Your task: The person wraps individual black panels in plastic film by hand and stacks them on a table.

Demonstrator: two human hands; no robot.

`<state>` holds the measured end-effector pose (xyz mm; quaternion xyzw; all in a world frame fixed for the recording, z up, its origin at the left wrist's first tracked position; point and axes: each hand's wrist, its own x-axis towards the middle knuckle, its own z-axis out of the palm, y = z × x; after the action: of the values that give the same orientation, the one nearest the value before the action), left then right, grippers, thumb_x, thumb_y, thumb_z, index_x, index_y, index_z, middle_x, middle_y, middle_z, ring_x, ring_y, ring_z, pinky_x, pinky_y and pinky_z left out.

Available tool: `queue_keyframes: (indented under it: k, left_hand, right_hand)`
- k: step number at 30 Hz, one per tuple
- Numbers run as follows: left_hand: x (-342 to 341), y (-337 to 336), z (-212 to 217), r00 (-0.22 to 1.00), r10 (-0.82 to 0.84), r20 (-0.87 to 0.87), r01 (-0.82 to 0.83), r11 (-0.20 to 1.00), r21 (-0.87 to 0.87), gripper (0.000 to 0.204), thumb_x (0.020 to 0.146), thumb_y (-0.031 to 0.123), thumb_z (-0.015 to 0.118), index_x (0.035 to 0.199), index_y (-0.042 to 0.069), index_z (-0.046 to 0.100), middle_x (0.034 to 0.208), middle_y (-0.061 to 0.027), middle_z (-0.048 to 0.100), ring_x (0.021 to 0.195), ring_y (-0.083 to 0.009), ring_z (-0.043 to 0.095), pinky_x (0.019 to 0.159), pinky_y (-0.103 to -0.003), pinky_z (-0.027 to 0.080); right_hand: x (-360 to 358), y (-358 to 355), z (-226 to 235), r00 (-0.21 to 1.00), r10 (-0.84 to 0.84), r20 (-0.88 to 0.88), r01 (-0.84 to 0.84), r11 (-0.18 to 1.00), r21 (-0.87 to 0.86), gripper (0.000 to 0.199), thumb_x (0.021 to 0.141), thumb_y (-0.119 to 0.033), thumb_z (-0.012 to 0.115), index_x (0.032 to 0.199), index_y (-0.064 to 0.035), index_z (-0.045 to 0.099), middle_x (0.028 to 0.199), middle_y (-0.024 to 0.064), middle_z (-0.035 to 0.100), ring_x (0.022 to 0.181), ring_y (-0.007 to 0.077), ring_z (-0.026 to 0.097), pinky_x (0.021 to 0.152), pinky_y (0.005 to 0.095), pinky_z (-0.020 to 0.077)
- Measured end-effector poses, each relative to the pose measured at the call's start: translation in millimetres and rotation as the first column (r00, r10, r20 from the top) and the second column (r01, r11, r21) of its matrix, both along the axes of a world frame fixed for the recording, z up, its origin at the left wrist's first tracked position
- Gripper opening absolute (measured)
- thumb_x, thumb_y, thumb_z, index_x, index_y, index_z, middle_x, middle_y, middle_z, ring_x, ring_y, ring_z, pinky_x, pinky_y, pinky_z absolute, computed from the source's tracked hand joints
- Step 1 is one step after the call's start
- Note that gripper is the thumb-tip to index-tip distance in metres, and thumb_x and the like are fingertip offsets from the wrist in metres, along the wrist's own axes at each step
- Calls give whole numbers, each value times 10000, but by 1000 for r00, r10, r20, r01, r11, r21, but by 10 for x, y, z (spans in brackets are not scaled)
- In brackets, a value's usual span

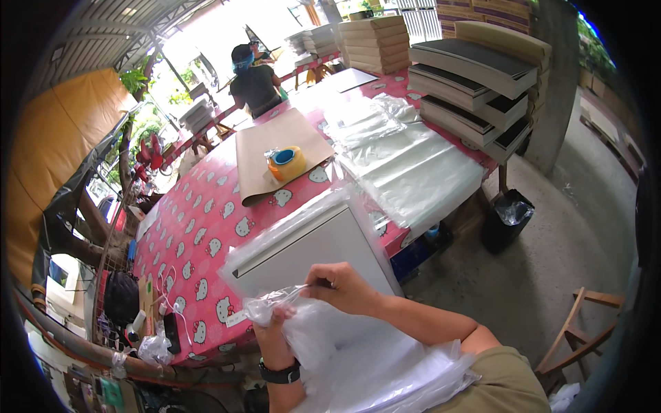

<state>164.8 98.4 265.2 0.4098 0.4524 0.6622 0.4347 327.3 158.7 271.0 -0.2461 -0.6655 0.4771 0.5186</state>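
Observation:
A white flat box [313, 251] wrapped in a clear plastic bag [323, 344] lies on the near edge of a long table with a red patterned cloth [200, 227]. My left hand [275, 330] grips the gathered end of the bag. My right hand [341, 286] pinches the twisted plastic end just beside it, above the box. A black watch sits on my left wrist.
A tape roll [288, 164] rests on a brown paper sheet [275, 148]. Clear bags [403, 162] are spread at the right. Stacked flat boxes [475, 79] stand at the far right. A person in black [253, 82] works at the far end. A black bin [506, 217] and a wooden frame [585, 330] stand on the floor.

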Motion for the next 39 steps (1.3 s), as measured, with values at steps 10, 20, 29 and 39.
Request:
queue_keyframes:
  k: [10,20,29,39]
  left_hand:
    - [-47,-21,-23,972,-233,22,233,962,-143,327,806,243,597,1021,28,475,728,-5,518,680,-87,473,604,-216,364]
    - [-986,-243,-203,975,-112,-191,88,988,-129,313,858,132,462,1143,2,444,741,-94,585,679,-171,567,685,-291,450]
    - [-1031,-373,90,976,65,-207,-16,972,234,252,805,197,563,995,35,526,629,29,437,547,-70,383,501,-238,364]
    - [-860,-411,-62,700,-532,476,433,847,309,298,812,197,545,1048,26,480,779,-61,543,692,-158,545,604,-279,448]
  right_hand:
    - [24,111,-53,983,182,9,-181,982,-53,195,816,-192,582,784,-7,530,687,26,522,606,133,461,590,260,407]
    - [1012,216,145,652,-116,-749,-285,878,-384,253,881,-282,465,691,-115,465,558,-11,401,409,36,335,326,141,271]
    - [127,-60,431,915,331,232,-372,914,161,75,796,-88,520,847,-55,564,736,84,582,628,228,545,561,285,422]
    - [324,-54,244,141,957,252,-964,191,-187,113,762,-82,625,818,12,597,721,68,609,661,130,578,598,254,439]
